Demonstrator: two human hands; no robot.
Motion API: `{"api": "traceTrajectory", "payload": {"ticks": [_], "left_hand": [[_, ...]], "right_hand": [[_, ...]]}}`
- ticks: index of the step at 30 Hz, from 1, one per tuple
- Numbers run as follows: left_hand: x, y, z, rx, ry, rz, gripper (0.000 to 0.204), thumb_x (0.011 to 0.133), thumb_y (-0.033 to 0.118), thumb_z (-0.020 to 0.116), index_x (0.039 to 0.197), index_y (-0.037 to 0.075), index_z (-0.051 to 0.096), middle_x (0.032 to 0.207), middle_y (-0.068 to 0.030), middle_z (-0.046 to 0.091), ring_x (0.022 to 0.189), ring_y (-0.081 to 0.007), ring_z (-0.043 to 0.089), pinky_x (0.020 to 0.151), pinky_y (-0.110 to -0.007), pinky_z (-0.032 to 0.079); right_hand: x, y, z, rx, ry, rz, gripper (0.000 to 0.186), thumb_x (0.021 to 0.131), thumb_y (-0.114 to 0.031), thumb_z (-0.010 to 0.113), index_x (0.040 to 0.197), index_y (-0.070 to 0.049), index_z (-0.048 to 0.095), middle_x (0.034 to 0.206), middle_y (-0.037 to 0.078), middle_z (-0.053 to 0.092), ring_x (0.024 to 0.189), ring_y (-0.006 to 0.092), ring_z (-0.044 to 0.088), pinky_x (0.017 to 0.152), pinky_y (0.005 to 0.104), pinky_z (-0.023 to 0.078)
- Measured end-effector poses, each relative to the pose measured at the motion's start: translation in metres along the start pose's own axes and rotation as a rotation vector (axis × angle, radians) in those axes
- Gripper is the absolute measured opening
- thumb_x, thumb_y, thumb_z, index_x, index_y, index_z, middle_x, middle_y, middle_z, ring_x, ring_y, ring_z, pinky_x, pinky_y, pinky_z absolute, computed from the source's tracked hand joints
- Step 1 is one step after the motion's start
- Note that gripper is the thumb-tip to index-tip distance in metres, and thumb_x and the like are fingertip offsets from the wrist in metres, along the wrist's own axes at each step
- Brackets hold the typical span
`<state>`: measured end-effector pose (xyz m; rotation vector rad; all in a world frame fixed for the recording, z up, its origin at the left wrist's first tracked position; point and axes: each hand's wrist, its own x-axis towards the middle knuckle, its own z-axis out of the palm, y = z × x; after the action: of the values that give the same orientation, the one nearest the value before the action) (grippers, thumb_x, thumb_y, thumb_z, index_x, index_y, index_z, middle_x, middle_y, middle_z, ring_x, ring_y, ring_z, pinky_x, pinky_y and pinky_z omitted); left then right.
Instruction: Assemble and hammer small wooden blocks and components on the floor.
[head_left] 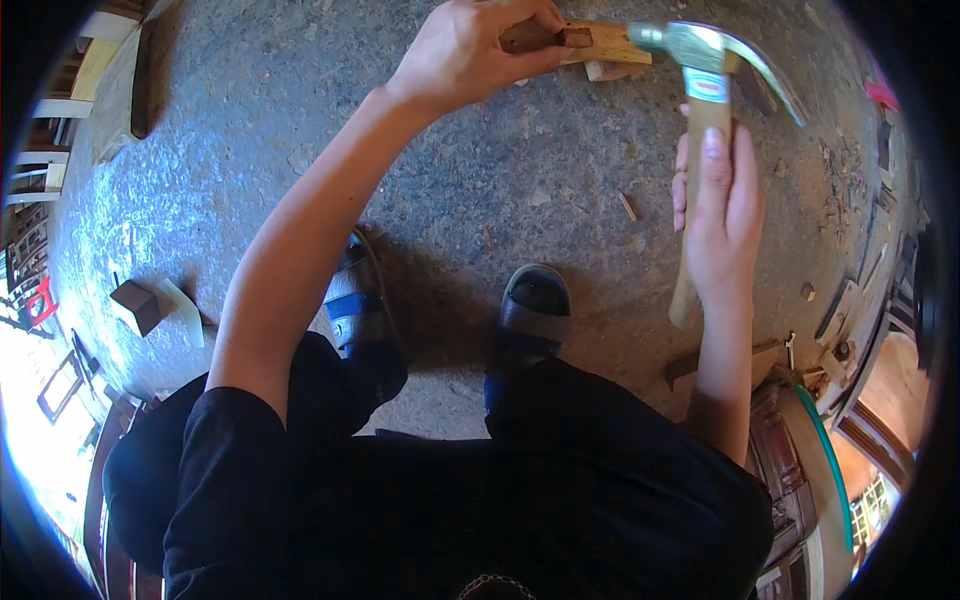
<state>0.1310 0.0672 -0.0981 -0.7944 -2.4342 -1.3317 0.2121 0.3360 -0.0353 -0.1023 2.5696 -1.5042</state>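
My left hand (470,50) grips a short wooden block (612,42) at the top of the view, with fingers and thumb closed on its left part. A small darker piece of wood (576,38) shows at the block beside my fingertips. My right hand (722,190) is wrapped round the wooden handle of a claw hammer (707,85), thumb along the handle. The hammer's striking face is at the block's right end; whether they touch I cannot tell. Its curved claw points right. Under the block lies a paler scrap of wood (612,71), partly hidden.
Below are my sandalled feet (537,300) on the worn concrete floor (560,160). A wood sliver (628,207) lies between my arms. A dark block (136,306) sits at the left, a dark plank (141,85) at upper left. Carved brown furniture (785,450) and wood scraps stand at lower right.
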Motion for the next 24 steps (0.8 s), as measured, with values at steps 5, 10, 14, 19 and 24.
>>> {"api": "traceTrajectory", "payload": {"ticks": [5, 10, 14, 19, 24], "left_hand": [[0.003, 0.003, -0.001, -0.049, -0.025, -0.082, 0.023, 0.086, 0.013, 0.083, 0.099, -0.001, 0.07, 0.1, -0.0138, 0.07, 0.086, -0.0291, 0.071, 0.075, -0.038, 0.058], [0.003, 0.003, 0.004, 0.014, -0.015, -0.018, 0.025, 0.085, 0.015, 0.084, 0.1, 0.0, 0.071, 0.101, -0.0126, 0.069, 0.085, -0.027, 0.071, 0.074, -0.036, 0.058], [-0.001, 0.002, -0.004, 0.026, 0.002, -0.085, 0.024, 0.085, 0.015, 0.084, 0.099, 0.0, 0.071, 0.1, -0.0121, 0.07, 0.085, -0.0269, 0.071, 0.074, -0.036, 0.058], [0.001, 0.002, 0.006, -0.06, 0.012, -0.043, 0.025, 0.084, 0.015, 0.085, 0.098, -0.001, 0.071, 0.1, -0.0125, 0.07, 0.085, -0.0275, 0.071, 0.075, -0.036, 0.058], [-0.003, 0.0, 0.003, 0.008, 0.031, -0.03, 0.026, 0.083, 0.015, 0.085, 0.097, -0.001, 0.071, 0.1, -0.0132, 0.07, 0.084, -0.0277, 0.071, 0.074, -0.036, 0.058]], "right_hand": [[0.002, -0.019, 0.013, -0.302, 0.053, -0.222, 0.032, 0.113, -0.034, 0.045, 0.115, -0.004, 0.057, 0.08, 0.002, 0.06, 0.065, 0.009, 0.056, 0.06, 0.0275, 0.044], [0.014, -0.014, 0.017, -0.324, 0.008, -0.215, 0.034, 0.111, -0.034, 0.049, 0.117, -0.002, 0.056, 0.081, 0.018, 0.062, 0.069, 0.0343, 0.064, 0.062, 0.0435, 0.047], [0.017, -0.021, 0.012, -0.367, 0.057, -0.232, 0.033, 0.113, -0.035, 0.045, 0.118, -0.005, 0.056, 0.081, 0.003, 0.06, 0.063, 0.0097, 0.056, 0.057, 0.0288, 0.045], [0.017, -0.009, 0.018, -0.357, 0.084, -0.339, 0.033, 0.112, -0.034, 0.047, 0.117, -0.003, 0.056, 0.081, 0.01, 0.061, 0.066, 0.0192, 0.061, 0.06, 0.0349, 0.047], [0.016, -0.021, 0.02, -0.338, 0.108, -0.33, 0.033, 0.112, -0.035, 0.048, 0.115, -0.003, 0.056, 0.081, 0.017, 0.062, 0.068, 0.0301, 0.065, 0.063, 0.0424, 0.049]]}}
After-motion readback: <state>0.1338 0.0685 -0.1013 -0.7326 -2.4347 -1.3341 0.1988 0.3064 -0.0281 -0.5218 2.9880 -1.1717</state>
